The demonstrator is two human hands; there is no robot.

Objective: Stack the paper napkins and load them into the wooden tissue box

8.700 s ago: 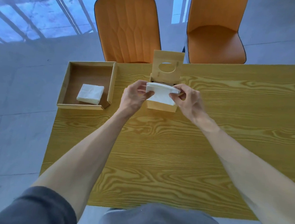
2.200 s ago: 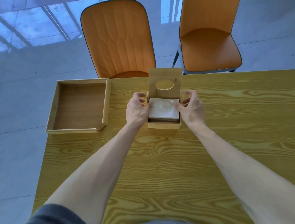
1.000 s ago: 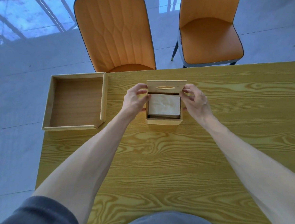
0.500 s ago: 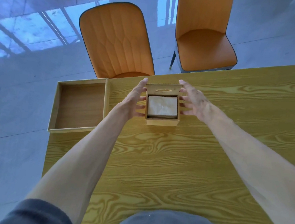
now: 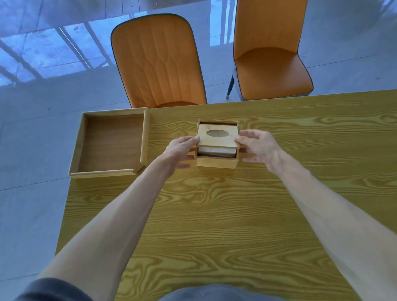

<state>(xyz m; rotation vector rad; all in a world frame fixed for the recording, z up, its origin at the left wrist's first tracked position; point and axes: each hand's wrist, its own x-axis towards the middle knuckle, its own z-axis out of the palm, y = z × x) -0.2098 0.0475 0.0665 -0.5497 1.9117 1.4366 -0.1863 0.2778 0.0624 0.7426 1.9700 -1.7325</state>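
The pale wooden box (image 5: pixel 216 157) sits mid-tabletop (image 5: pixel 234 224), its lid (image 5: pixel 218 137) with an oval slot tilted above it. White napkins (image 5: pixel 217 151) show in the gap. The left hand (image 5: pixel 179 151) and right hand (image 5: pixel 259 147) pinch the lid's near corners, fingers partly curled. A tray (image 5: pixel 112 141) lies left.

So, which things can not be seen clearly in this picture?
- Head view: the white paper napkins show only as a thin strip; the square wooden lid with an oval hole hides the rest, so their count is unknown.
- The square wooden tissue box: the lid and both hands cover its side walls.
- The left hand and right hand: fingers partly hidden beside the lid.
- The lid's hinge, if any: out of sight.
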